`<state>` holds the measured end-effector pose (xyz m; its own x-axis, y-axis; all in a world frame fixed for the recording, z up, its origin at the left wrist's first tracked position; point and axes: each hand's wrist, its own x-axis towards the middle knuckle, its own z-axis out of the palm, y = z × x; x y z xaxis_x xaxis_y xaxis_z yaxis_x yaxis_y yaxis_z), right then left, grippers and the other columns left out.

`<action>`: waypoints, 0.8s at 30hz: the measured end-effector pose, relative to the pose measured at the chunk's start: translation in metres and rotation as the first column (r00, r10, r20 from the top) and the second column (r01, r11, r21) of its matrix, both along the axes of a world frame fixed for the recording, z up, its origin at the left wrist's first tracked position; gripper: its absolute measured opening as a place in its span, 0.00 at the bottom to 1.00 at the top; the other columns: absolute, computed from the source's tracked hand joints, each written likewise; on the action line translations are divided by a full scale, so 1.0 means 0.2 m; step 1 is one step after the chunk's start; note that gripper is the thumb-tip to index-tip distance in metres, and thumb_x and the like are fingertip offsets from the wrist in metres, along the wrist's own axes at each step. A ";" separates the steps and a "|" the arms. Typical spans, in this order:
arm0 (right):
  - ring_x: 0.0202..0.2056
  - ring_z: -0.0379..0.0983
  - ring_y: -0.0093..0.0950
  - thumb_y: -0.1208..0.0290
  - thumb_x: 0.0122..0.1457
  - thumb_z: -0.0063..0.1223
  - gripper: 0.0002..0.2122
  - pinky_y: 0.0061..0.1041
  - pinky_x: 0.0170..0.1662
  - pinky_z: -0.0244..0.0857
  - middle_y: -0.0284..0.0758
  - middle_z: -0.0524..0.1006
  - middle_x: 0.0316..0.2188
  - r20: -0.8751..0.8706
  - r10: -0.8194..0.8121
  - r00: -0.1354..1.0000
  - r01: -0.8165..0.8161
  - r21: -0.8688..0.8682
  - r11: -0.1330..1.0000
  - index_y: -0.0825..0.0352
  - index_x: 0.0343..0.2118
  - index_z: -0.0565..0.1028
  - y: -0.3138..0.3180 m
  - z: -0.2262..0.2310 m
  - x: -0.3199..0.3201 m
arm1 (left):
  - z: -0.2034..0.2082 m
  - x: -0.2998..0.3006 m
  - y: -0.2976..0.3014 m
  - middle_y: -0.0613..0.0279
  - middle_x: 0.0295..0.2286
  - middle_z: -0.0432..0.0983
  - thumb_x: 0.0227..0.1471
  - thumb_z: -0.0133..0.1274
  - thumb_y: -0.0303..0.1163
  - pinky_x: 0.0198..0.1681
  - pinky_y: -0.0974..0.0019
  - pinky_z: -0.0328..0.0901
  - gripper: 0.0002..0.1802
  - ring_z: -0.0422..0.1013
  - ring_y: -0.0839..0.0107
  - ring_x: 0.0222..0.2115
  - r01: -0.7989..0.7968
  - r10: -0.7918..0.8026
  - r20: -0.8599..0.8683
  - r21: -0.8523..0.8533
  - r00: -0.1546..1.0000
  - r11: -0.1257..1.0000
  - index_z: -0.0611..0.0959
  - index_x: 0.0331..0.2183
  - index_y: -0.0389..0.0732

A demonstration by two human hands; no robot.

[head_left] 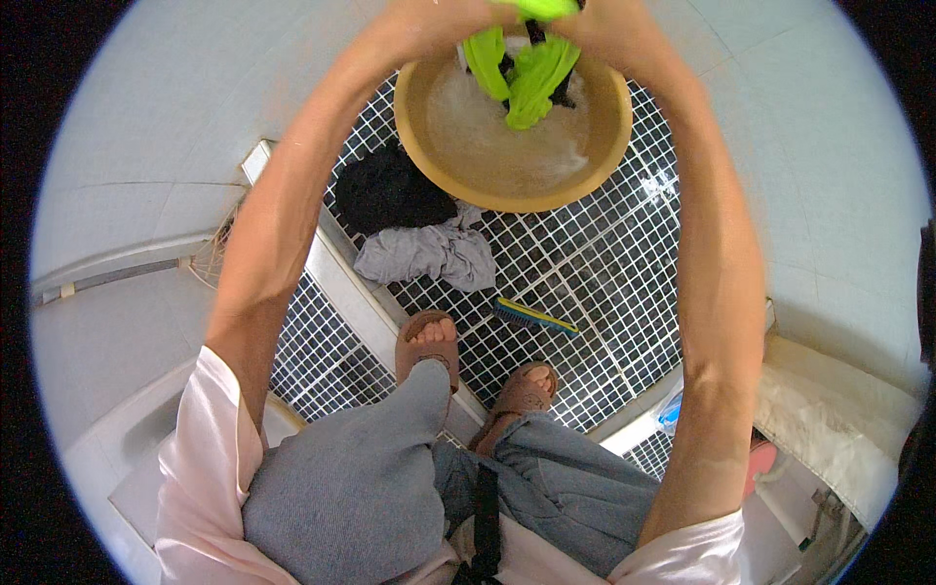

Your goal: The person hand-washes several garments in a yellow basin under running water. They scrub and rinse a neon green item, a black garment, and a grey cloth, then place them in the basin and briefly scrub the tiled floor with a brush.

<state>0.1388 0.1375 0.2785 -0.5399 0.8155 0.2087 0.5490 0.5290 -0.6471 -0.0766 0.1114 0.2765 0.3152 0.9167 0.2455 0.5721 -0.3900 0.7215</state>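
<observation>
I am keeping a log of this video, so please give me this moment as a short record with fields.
Left hand: grips the green cloth, partly cut off by the upper edge
Right hand: grips the same cloth
Basin: tan, round, foamy water inside, directly under the cloth
Floor: small dark tiles
Beside basin: black garment, grey garment
Near feet: blue brush

Single head view, fisheye, looks steeply down from above person's own body. Forearms enter from lower edge, reach toward top. Basin (514,132) far at top edge; feet, tiled floor (595,263) mid-frame; lap nearest, bottom. Edges bend at rim.
</observation>
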 end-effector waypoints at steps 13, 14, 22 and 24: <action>0.54 0.69 0.43 0.66 0.54 0.61 0.38 0.52 0.50 0.69 0.41 0.71 0.51 0.664 -0.306 0.682 0.356 0.065 0.932 0.63 0.68 0.57 -0.26 -1.41 -0.15 | -1.46 0.13 -0.15 0.40 0.61 0.64 0.51 0.56 0.32 0.65 0.48 0.56 0.39 0.61 0.48 0.63 -0.036 0.148 -0.706 0.171 0.692 0.985 0.64 0.63 0.35; 0.54 0.68 0.41 0.65 0.58 0.57 0.34 0.52 0.51 0.68 0.39 0.71 0.52 0.691 -0.312 0.652 0.350 0.091 0.932 0.61 0.68 0.58 -0.27 -1.45 -0.16 | -1.50 0.11 -0.13 0.37 0.60 0.65 0.52 0.55 0.32 0.64 0.49 0.57 0.39 0.62 0.47 0.62 0.029 0.131 -0.730 0.203 0.671 0.979 0.64 0.63 0.34; 0.56 0.69 0.43 0.54 0.60 0.53 0.32 0.49 0.56 0.64 0.42 0.73 0.56 0.776 -0.220 0.591 0.345 0.004 0.938 0.59 0.66 0.63 -0.17 -1.52 -0.15 | -1.68 0.09 0.02 0.43 0.56 0.72 0.52 0.57 0.35 0.62 0.50 0.59 0.34 0.67 0.50 0.58 -0.049 -0.327 -0.427 -0.666 0.843 0.745 0.71 0.60 0.40; 0.58 0.66 0.45 0.53 0.58 0.55 0.34 0.49 0.58 0.61 0.44 0.69 0.59 0.709 -0.185 0.681 0.385 -0.131 0.914 0.62 0.66 0.63 -0.12 -1.48 -0.14 | -1.71 0.08 0.05 0.43 0.54 0.73 0.51 0.57 0.35 0.60 0.50 0.61 0.32 0.68 0.49 0.56 0.054 -0.331 -0.316 -0.645 0.889 0.762 0.73 0.58 0.40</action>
